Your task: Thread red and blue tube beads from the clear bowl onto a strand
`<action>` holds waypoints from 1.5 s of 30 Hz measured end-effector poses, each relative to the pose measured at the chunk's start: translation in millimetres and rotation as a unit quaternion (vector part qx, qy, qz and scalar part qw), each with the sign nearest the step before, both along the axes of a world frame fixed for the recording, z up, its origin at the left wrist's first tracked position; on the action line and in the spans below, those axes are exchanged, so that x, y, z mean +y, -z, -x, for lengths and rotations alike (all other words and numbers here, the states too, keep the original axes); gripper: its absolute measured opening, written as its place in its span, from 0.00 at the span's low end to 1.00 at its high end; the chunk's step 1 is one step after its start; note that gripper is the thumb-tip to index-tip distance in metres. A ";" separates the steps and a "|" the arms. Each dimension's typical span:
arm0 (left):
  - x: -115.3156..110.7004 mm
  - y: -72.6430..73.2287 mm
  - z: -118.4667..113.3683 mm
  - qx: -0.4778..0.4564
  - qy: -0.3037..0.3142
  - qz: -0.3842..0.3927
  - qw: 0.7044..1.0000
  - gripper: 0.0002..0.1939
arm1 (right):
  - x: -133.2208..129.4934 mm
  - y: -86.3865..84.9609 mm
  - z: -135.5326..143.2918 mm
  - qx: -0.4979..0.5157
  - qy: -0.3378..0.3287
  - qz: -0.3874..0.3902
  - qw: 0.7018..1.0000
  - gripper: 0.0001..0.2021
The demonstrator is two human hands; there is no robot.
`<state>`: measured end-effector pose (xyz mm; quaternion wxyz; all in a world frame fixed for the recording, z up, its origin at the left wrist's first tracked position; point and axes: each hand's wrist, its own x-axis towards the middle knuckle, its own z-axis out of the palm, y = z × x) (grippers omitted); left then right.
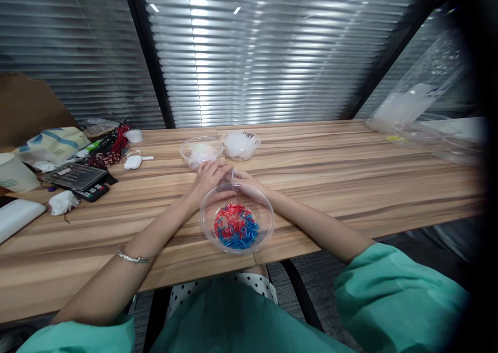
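Observation:
My left hand (209, 179) and my right hand (249, 183) meet just beyond a round clear plastic bowl (268, 223). Both hands have their fingers bent inward around a small clear plastic piece (234, 173), whose kind I cannot make out. In the bowl lie many short tube-like pieces, red ones (232, 214) toward the back and left, blue ones (239, 239) toward the front and right. Part of the left fingers and palm shows through the bowl's far wall. Right behind my left fingers stands a second clear bowl (189, 148) with whitish contents.
Beside that second bowl is another clear container (241, 144) with white pieces. At left are a white earphone case (133, 162), a screwdriver set (80, 175), a black keypad device (93, 192), crumpled tissue (63, 202) and a paper cup (15, 172). Clear plastic bags (412, 104) lie at far right.

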<state>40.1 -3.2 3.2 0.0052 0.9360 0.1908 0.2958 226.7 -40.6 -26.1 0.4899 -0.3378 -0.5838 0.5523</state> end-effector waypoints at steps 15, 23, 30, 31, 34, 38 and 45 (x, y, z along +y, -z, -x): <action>1.5 -2.7 4.0 -0.058 -0.009 0.038 0.998 0.23 | 3.0 -4.2 -10.0 -0.025 -0.012 0.001 1.000 0.10; -2.4 -5.1 2.2 -0.134 -0.023 0.126 0.983 0.21 | -0.3 -8.2 -6.5 0.014 -0.024 0.034 0.999 0.18; -6.5 -6.5 0.7 -0.176 -0.044 0.189 0.965 0.14 | -0.1 -7.3 -3.7 0.056 -0.044 0.051 0.996 0.20; -6.4 -6.2 0.7 -0.179 -0.045 0.197 0.963 0.14 | 0.0 -7.0 -4.2 0.058 -0.044 0.054 0.996 0.19; -6.2 -5.7 0.7 -0.183 -0.042 0.214 0.959 0.13 | -0.8 -7.9 -5.6 0.059 -0.041 0.056 0.996 0.16; -7.1 -6.5 0.5 -0.183 -0.037 0.232 0.955 0.13 | -2.3 -10.1 -5.1 0.052 -0.037 0.051 0.997 0.16; -6.8 -6.2 0.3 -0.181 -0.032 0.254 0.950 0.13 | -6.9 -13.4 -2.0 0.007 0.027 0.019 0.999 0.16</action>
